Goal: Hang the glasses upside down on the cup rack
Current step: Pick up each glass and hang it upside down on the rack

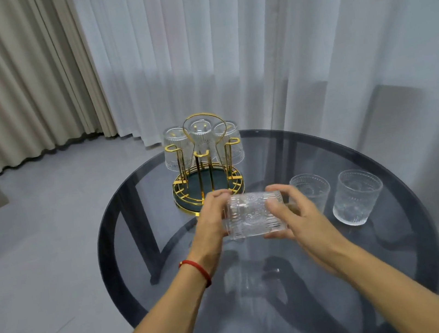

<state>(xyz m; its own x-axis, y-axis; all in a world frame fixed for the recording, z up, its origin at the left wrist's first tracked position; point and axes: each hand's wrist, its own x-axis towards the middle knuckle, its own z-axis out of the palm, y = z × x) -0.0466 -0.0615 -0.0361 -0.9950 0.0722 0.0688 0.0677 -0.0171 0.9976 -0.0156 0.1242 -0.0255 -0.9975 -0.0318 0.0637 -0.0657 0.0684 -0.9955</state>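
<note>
Sheer white curtains [223, 50] and beige drapes [12, 84] hang behind a round, dark smoked-glass table [401, 267] standing on a pale grey floor [27, 268].

Cup rack [207, 181]: gold wire frame on a round dark-green base, positioned toward the far edge of the table. Three patterned glasses hang on it upside down, at the far left [176, 151], far centre [202, 137] and far right [230, 143] pegs. The nearer pegs carry nothing.

Held glass [253, 214]: clear, embossed, lying on its side in the air above the middle of the table, just in front of the rack's near rim. Which end is the mouth cannot be determined (motion blur).

Left hand [213, 219]: grip closed on the left end of the held glass, fingers wrapped over the top. A red cord bracelet [197, 269] sits on this wrist.

Right hand [291, 212]: grip closed on the right end of the same glass, thumb beneath, fingers curled across its side. The glass therefore spans directly between the two grips, touching both.

Two further glasses stand upright toward the right edge of the table: one [310, 190] just behind the right hand, the other [356, 196] beside it, nearer the edge. Neither is touched.
</note>
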